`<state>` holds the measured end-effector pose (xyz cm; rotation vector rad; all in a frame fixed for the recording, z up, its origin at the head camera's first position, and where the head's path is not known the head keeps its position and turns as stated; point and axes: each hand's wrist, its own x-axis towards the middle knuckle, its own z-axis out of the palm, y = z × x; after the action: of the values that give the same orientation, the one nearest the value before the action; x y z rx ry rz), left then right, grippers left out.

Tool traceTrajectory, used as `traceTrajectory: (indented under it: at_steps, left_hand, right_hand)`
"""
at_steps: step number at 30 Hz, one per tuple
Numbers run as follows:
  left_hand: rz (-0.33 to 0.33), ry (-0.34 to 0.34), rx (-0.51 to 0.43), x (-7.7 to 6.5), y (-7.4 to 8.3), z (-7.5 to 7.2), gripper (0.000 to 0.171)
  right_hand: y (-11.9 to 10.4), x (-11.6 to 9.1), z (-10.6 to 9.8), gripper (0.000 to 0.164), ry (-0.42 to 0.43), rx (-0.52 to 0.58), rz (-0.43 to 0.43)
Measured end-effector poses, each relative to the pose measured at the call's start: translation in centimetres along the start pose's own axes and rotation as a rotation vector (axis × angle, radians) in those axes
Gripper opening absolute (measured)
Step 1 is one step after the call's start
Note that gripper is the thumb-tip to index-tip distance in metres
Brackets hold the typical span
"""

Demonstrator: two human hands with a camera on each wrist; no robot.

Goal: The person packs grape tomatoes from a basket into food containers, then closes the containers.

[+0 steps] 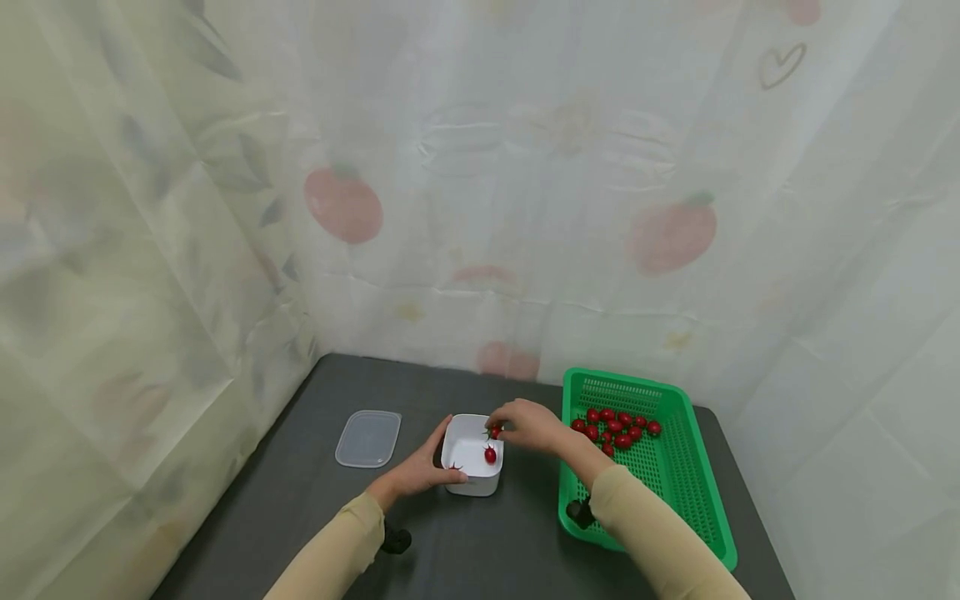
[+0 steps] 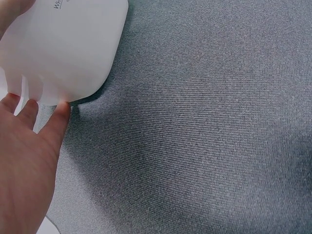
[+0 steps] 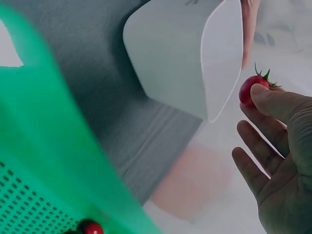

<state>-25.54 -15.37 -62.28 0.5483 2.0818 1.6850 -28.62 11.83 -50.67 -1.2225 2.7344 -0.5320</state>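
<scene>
My left hand (image 1: 420,471) holds a white square plastic container (image 1: 474,485) by its left side, thumb along the near wall and fingers at the far left. In the right wrist view, my right hand (image 3: 287,141) pinches a red cherry tomato (image 3: 248,90) with a green stem top between thumb and forefinger; the other fingers are spread. The head view has this tomato over the container's far right rim. Inside lies another cherry tomato (image 1: 490,455), and a bit of stem shows by the near left corner. The left wrist view shows fingertips (image 2: 61,111) against the container's wall.
To the right, a green perforated basket (image 1: 701,479) stands on the dark table (image 1: 517,542), with several cherry tomatoes (image 1: 622,442) toward its far end. A translucent lid (image 1: 368,438) lies left of the container. Printed curtains (image 1: 480,217) hang behind and at both sides.
</scene>
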Motion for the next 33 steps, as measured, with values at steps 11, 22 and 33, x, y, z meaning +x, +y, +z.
traceTrajectory:
  at_steps: [11,22,33]
  left_hand:
    - [-0.017,0.001,0.020,-0.1,0.2,0.0,0.112]
    - [-0.011,-0.015,0.007,-0.3,0.1,-0.2,0.112]
    - [-0.025,0.003,0.036,-0.5,0.3,-0.1,0.115]
  right_hand:
    - [-1.4,2.6,1.4,0.022,-0.079,-0.019,0.024]
    - [-2.1,4.1,3.0,0.020,-0.132,-0.031,0.089]
    - [-2.8,4.8,4.2,0.013,-0.204,-0.146,0.149]
